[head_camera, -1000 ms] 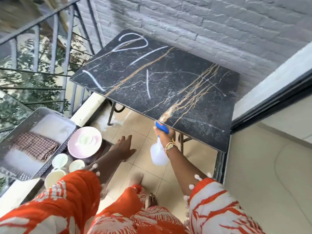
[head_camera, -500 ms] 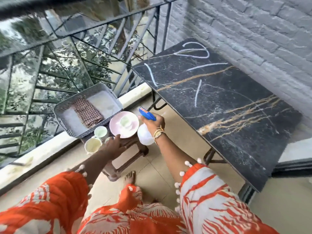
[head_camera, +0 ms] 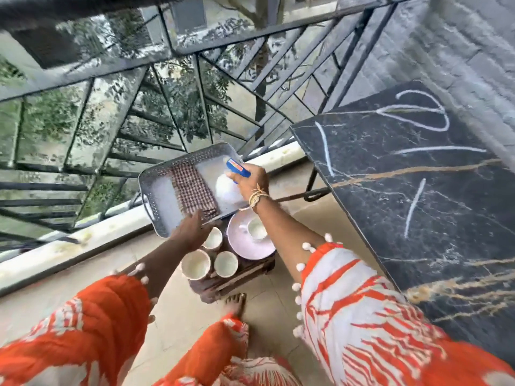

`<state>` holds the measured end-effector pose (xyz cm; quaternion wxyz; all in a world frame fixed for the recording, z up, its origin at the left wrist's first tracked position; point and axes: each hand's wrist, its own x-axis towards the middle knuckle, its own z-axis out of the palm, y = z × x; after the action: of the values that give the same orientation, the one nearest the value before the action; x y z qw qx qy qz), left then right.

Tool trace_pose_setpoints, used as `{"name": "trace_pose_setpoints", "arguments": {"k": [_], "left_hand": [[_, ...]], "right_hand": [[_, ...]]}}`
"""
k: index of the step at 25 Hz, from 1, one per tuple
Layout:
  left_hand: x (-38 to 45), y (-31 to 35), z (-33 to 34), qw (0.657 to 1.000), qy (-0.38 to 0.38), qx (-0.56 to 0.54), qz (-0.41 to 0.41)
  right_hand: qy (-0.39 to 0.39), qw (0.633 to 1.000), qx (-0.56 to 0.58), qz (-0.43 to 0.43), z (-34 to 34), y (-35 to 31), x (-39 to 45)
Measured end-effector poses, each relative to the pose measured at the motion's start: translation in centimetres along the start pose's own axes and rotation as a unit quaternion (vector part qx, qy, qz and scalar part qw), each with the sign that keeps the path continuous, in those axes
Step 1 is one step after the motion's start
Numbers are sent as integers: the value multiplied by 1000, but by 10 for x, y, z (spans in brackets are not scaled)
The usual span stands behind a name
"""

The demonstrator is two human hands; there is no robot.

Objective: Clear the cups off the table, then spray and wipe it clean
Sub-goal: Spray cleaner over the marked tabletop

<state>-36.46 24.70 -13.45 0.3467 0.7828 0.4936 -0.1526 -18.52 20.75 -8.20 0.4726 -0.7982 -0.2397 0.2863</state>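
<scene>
My right hand (head_camera: 250,181) grips a white spray bottle (head_camera: 227,190) with a blue head, holding it over the right end of a grey perforated tray (head_camera: 156,196). A checked cloth (head_camera: 191,189) lies in that tray. My left hand (head_camera: 192,231) reaches to the tray's near edge, its fingers by the cloth's corner. Three cream cups (head_camera: 196,264) and a pink plate (head_camera: 245,247) carrying another cup (head_camera: 256,228) stand on a low wooden stool (head_camera: 237,277). The black marble table (head_camera: 418,196) at the right bears white streaks.
A black metal railing (head_camera: 195,79) runs behind the tray, above a pale ledge (head_camera: 83,243). A grey brick wall (head_camera: 459,45) backs the table. My bare foot (head_camera: 235,303) stands on the tiled floor beside the stool.
My view swung left from the table to the stool. My right hand carried the spray bottle over the tray. My left hand moved up from the cups to the tray's edge.
</scene>
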Motion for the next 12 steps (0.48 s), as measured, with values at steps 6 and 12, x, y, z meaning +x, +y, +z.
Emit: {"name": "trace_pose_setpoints", "arguments": {"k": [6, 12], "left_hand": [[84, -2, -5, 980, 28, -151, -125], [180, -66, 43, 893, 36, -347, -284]], "right_hand": [[-66, 991, -119, 14, 43, 25, 56], [-20, 989, -141, -41, 60, 62, 72]]}}
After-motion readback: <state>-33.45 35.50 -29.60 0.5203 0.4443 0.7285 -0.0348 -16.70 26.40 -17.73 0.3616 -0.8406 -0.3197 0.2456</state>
